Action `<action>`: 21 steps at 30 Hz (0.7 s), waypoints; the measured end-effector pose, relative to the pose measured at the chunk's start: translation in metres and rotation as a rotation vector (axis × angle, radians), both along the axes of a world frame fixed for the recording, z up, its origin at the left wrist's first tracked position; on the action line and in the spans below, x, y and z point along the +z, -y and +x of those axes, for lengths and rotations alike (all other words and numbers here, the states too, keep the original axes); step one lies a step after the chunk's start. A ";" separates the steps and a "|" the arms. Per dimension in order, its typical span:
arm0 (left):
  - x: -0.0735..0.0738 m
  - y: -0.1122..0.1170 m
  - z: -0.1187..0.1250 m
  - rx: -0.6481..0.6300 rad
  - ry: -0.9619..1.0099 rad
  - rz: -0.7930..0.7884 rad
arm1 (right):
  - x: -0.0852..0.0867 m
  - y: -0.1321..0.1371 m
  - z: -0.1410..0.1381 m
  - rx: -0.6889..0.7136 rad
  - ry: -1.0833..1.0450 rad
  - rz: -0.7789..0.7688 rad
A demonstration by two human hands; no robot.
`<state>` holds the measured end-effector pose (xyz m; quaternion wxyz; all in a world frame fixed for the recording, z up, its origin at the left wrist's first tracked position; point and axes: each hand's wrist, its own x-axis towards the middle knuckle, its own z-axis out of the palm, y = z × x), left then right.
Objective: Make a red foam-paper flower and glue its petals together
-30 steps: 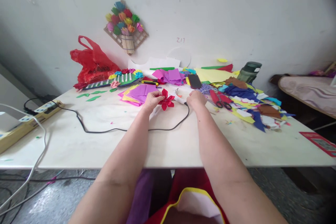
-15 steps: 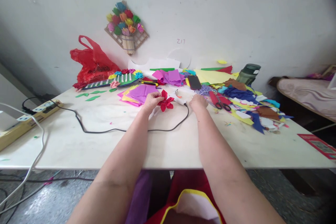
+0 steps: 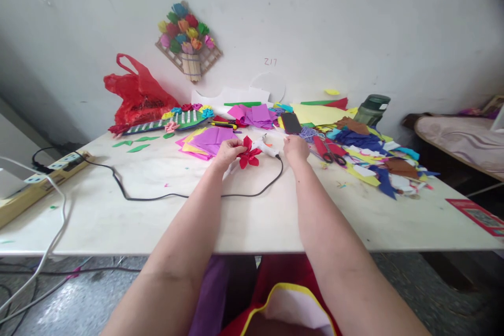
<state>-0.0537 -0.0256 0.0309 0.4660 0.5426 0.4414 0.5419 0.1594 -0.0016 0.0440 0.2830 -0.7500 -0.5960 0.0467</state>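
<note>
My left hand is closed, pinching a red paper flower with pointed petals just above the table. Right of the flower lies a white glue gun, its black cord curving across the tabletop. My right hand is closed just beyond the glue gun's cord end, fingers pressed together; whatever sits between them is too small or hidden. Purple string and red-and-black scissors are close to that hand on its right. Purple and yellow paper sheets are stacked behind my left hand.
A dark phone and a green bottle stand toward the back. Coloured scraps pile up on the right. At left are green paper leaves, a red plastic bag and a power strip.
My right hand has shifted slightly up and to the left, its fingers still closed. The left hand keeps the red flower in nearly the same place.
</note>
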 end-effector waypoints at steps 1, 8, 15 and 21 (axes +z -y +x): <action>-0.001 -0.001 0.000 -0.008 0.004 -0.001 | 0.001 -0.001 -0.001 0.031 -0.021 0.041; -0.006 -0.004 -0.006 -0.042 -0.038 0.002 | -0.004 -0.008 -0.018 0.395 -0.277 0.214; -0.002 -0.003 -0.007 -0.078 -0.072 -0.044 | 0.004 0.011 -0.029 0.726 -0.592 0.017; 0.005 0.004 -0.006 -0.135 -0.108 -0.071 | 0.008 0.012 -0.028 0.830 -0.557 0.018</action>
